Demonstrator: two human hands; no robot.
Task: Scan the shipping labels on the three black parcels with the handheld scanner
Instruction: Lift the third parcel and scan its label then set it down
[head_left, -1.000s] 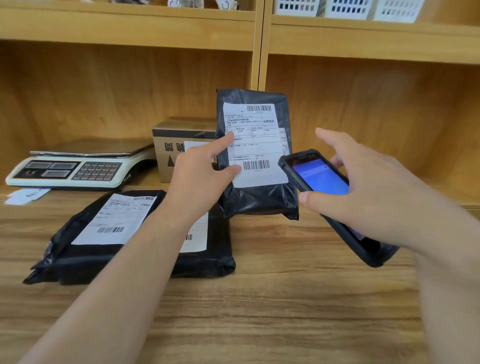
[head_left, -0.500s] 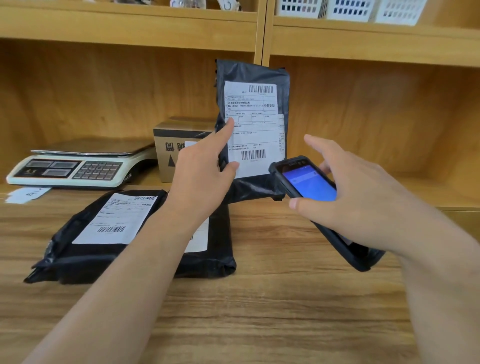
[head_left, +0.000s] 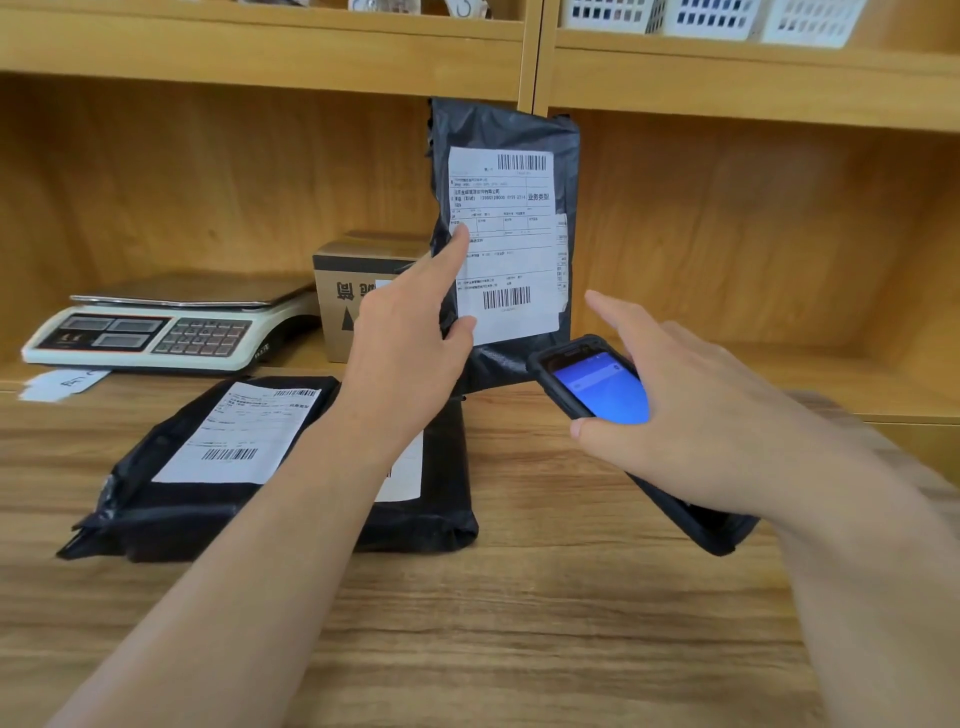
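Label (head_left: 506, 244) on upright parcel (head_left: 519, 130) reads "业务类型".

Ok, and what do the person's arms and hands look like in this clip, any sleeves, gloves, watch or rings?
Both forearms are bare as far as the frame shows, with no sleeve edge in view. The left hand and the right hand wear no gloves. No watch, bracelet or ring is visible on either wrist or on the fingers that show. The right forearm is motion-blurred.
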